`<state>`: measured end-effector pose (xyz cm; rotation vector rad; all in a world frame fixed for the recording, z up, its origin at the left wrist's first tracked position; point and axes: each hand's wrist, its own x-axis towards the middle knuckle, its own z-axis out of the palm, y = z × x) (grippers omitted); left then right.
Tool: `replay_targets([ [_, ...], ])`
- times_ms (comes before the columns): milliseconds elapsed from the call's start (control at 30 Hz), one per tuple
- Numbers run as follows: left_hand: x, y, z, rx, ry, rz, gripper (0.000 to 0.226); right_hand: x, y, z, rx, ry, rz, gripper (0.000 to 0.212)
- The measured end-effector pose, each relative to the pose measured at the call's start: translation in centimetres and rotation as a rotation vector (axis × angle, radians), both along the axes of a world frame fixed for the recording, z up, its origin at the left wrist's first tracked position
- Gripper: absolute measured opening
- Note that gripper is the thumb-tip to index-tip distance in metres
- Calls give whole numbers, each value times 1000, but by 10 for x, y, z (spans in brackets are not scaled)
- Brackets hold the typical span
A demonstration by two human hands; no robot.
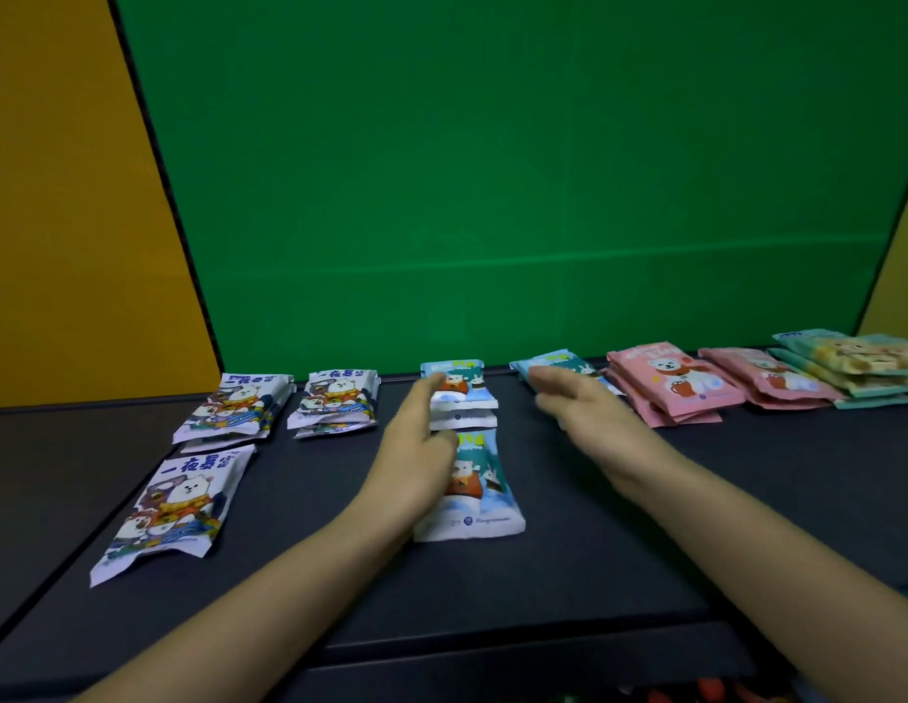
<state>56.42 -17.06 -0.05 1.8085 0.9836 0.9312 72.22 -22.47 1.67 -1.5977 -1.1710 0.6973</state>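
Observation:
A small stack of teal bear snack packets lies at the back middle of the dark table. One more teal packet lies flat just in front of it. My left hand rests against the stack's left side, fingers straight and thumb at the stack's near edge. A second teal stack sits to the right. My right hand hovers over its near end with fingers stretched out, slightly blurred, holding nothing I can see.
Two stacks of white-and-blue bear packets lie at the back left, with a single one nearer me. Pink packet stacks and pale green packets line the back right. A green backdrop stands behind.

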Motion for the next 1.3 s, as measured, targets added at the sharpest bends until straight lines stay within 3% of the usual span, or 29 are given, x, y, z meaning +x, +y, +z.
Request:
replay_targets([
  [67, 20, 2, 17, 24, -14, -31, 49, 32, 10, 7, 52, -64, -88, 41],
  [167, 70, 10, 32, -102, 27, -104, 49, 68, 32, 7, 5, -126, -146, 42],
  [300, 129, 33, 24, -257, 109, -22, 48, 88, 52, -6, -120, -291, -162, 44],
  [400, 147, 49, 14, -350, 126, 29, 42, 92, 59, -15, -157, -308, -161, 34],
  [667, 164, 59, 2, -332, 37, 162, 42, 95, 70, -25, -153, -273, -170, 34],
  [867, 155, 53, 9, -326, 34, 196, 40, 86, 76, -29, -94, -80, -159, 35],
  [1000, 150, 51, 11, -350, 61, 188, 44, 82, 78, -30, -86, -55, -137, 36],
  [1167, 149, 49, 12, -268, 140, 199, 44, 78, 74, -28, -124, -96, -94, 39],
  [1300, 146, 51, 13, -230, 226, 213, 47, 81, 60, -17, -86, -256, -49, 31],
])
